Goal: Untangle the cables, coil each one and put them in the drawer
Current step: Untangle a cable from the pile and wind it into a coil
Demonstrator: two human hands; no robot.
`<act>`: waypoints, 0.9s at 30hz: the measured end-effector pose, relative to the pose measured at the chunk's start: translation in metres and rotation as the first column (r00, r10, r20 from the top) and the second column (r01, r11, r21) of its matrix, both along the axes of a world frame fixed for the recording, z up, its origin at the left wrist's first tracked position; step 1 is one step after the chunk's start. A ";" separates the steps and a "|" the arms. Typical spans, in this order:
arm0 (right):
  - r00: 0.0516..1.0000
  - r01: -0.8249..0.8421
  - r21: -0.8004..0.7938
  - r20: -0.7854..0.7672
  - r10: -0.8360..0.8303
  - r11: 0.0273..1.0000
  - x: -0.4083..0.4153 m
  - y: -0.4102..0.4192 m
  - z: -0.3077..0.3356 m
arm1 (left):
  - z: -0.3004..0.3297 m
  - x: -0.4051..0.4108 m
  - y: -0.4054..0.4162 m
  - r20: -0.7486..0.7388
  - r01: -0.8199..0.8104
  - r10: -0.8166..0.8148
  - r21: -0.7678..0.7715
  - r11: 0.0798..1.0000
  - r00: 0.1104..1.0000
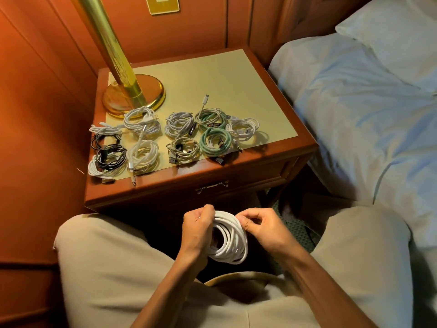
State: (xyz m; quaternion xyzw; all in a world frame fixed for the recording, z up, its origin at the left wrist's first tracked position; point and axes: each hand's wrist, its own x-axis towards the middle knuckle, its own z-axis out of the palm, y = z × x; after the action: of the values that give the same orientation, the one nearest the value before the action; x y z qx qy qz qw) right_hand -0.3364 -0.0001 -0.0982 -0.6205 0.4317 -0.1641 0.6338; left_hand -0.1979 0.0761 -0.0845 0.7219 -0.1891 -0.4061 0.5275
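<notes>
Coiling nearly done; drawer step not started.

Left to right: nightstand (272, 110) holds finished coils – black coil (108, 155) and white coil (143, 156) at the left by the lamp base (151, 95), grey ones mid, green coil (214, 142) and another white one toward the right. About ten coiled, none loose on top. Drawer (236, 183) under them looks closed, handle untouched. Below, left hand (197, 229) grips one side of a thick white cable (230, 245), fingers curled round the loops; right hand (262, 227) pinches the coil's top edge, probably tucking the end. My read: last cable almost wrapped; left to do is open the drawer and move everything in.
</notes>
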 end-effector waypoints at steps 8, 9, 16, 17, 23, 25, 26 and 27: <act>0.996 -0.032 0.244 0.085 0.012 0.969 -0.001 -0.007 0.022 | 0.014 0.010 0.000 -0.263 0.065 -0.074 -0.045 0.997 0.962; 0.994 -0.034 0.305 0.111 0.000 0.952 -0.001 -0.010 0.027 | 0.016 0.012 -0.001 -0.294 0.061 -0.076 -0.057 0.996 0.953; 0.982 -0.156 0.242 0.138 0.126 0.958 0.014 -0.010 0.052 | 0.010 0.012 -0.022 -0.180 -0.084 0.086 0.018 0.996 0.980; 0.989 -0.124 0.214 0.107 0.103 0.969 0.016 -0.010 0.050 | 0.009 0.010 -0.024 -0.143 -0.100 0.101 0.020 0.995 0.985; 0.978 0.090 0.442 0.131 -0.164 0.892 0.022 -0.009 0.038 | 0.002 0.005 -0.029 0.009 -0.025 0.025 0.014 1.000 1.000; 0.950 0.032 0.615 0.227 -0.215 0.788 0.020 -0.011 0.035 | 0.002 0.004 -0.031 0.009 0.010 -0.010 0.006 1.000 1.000; 0.934 -0.032 0.670 0.285 -0.217 0.741 0.019 -0.010 0.035 | 0.002 0.004 -0.033 0.001 0.023 -0.023 0.001 1.000 1.000; 0.919 -0.080 0.698 0.328 -0.218 0.711 0.018 -0.009 0.036 | 0.002 0.003 -0.034 -0.005 0.027 -0.027 0.000 1.000 1.000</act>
State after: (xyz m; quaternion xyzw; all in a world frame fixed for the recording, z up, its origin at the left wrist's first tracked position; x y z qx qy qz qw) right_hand -0.3182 -0.0088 -0.0623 -0.2724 0.3508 -0.1317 0.8862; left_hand -0.1946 0.0420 -0.0825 0.7182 -0.1976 -0.4150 0.5224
